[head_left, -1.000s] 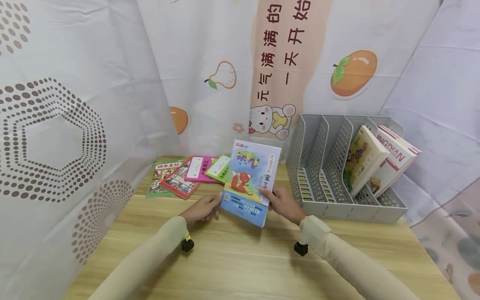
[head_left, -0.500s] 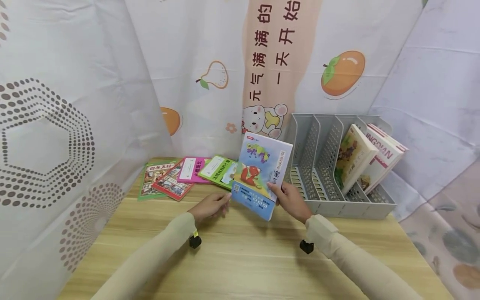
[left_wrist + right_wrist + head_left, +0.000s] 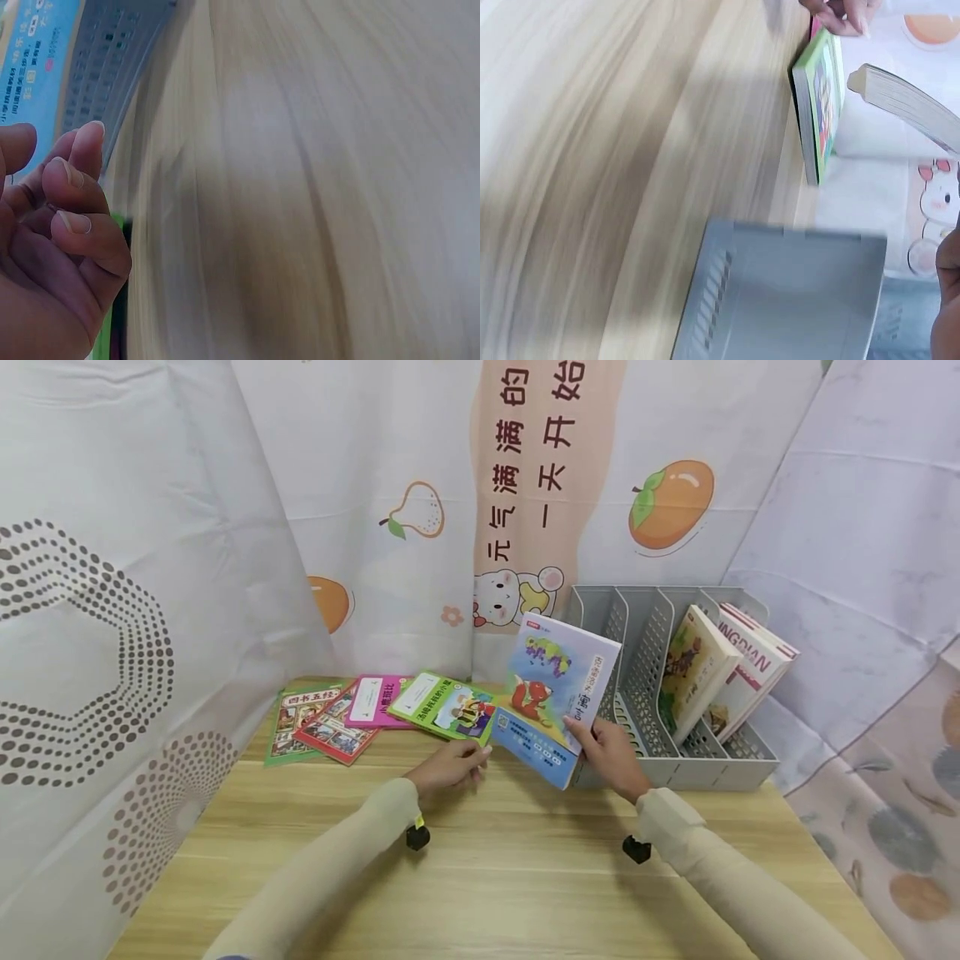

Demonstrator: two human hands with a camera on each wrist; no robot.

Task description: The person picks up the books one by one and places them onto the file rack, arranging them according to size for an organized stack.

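Wooden desk (image 3: pixel 615 150); grey rack (image 3: pixel 795 292) at five o'clock, green book (image 3: pixel 825 109) and pale-edged book (image 3: pixel 907 101) at two, right grip (image 3: pixel 949 300) at four.

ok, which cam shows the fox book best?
Head. The fox book faces it, nearly whole, with only the right hand over one edge. Left wrist: just part of the blue lower cover, top left. Right wrist: mainly page edges, cut off at the picture's right side.

Wood-grained tabletop (image 3: pixel 480 877), laden along the back
From the back left corner toward mid-edge, a green-bordered book (image 3: pixel 287 739), a red book (image 3: pixel 339 727), a magenta book (image 3: pixel 372 700) and a lime-green book (image 3: pixel 450 712) overlap; over by the back right corner stands a grey divided rack (image 3: pixel 690 774).
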